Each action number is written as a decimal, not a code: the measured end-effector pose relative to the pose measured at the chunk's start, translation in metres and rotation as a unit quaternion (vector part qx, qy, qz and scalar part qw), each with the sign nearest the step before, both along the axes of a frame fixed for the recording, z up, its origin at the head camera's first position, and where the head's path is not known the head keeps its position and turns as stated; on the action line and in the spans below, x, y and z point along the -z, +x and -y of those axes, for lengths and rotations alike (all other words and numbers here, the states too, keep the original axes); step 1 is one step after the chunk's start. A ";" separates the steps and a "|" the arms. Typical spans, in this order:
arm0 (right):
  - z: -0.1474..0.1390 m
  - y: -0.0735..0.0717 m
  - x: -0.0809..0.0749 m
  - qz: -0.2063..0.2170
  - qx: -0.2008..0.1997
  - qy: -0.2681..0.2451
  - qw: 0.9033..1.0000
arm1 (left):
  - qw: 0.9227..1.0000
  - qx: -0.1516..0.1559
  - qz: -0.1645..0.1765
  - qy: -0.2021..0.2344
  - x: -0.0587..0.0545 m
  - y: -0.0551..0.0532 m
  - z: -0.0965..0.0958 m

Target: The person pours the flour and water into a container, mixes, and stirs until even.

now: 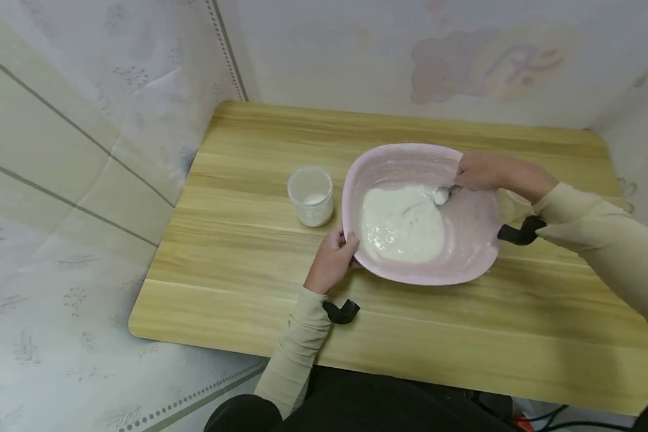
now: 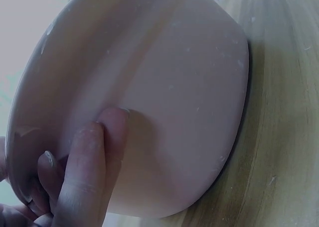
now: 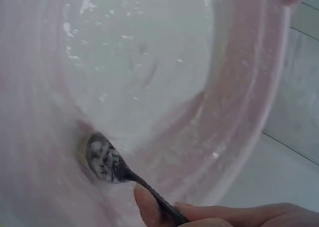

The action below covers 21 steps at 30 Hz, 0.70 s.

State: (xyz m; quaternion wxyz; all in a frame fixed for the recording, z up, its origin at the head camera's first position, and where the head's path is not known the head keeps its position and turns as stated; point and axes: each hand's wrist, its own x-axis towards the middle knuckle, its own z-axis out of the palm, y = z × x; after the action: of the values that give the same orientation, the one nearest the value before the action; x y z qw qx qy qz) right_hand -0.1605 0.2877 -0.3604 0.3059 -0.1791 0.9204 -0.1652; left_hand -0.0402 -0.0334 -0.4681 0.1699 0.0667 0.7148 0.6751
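A pink plastic basin (image 1: 421, 281) holds a pool of thick white batter-like liquid (image 1: 402, 225). My left hand (image 1: 332, 258) grips the basin's left rim, thumb over the edge; in the left wrist view its fingers (image 2: 84, 172) press on the outer wall. Inside the far right part of the basin, my right hand (image 1: 483, 171) holds a metal spoon (image 3: 157, 199). The spoon's bowl (image 3: 102, 157), smeared with white, lies against the basin's inner wall at the liquid's edge. White streaks coat the walls around it.
A clear plastic cup (image 1: 311, 207) with some white residue inside stands left of the basin. The wooden table (image 1: 221, 270) meets patterned wall sheets (image 1: 329, 54) at the back and left. Black straps (image 1: 341, 312) hang at both wrists.
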 end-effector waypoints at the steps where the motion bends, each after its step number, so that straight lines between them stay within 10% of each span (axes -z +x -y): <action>1: 0.000 -0.001 0.001 0.006 -0.001 0.004 1.000 | 1.000 0.000 -0.001 -0.001 -0.001 0.000 0.000; 12: 0.044 -0.020 0.016 -0.057 -0.026 -0.005 0.998 | 1.000 0.012 -0.005 0.011 0.001 -0.001 -0.003; 17: 0.073 -0.001 0.032 -0.065 -0.091 -0.029 0.993 | 1.000 0.023 -0.003 0.016 0.003 -0.001 -0.007; 21: 0.077 0.026 0.031 0.008 -0.153 -0.024 0.988 | 0.999 0.029 -0.003 0.012 0.004 -0.001 -0.008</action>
State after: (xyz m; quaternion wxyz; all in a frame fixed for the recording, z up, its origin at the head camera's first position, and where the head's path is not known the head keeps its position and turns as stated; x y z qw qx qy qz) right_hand -0.1341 0.2109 -0.3914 0.3308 -0.3233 0.8755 -0.1401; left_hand -0.0412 -0.0252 -0.4719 0.1866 0.0914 0.7046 0.6785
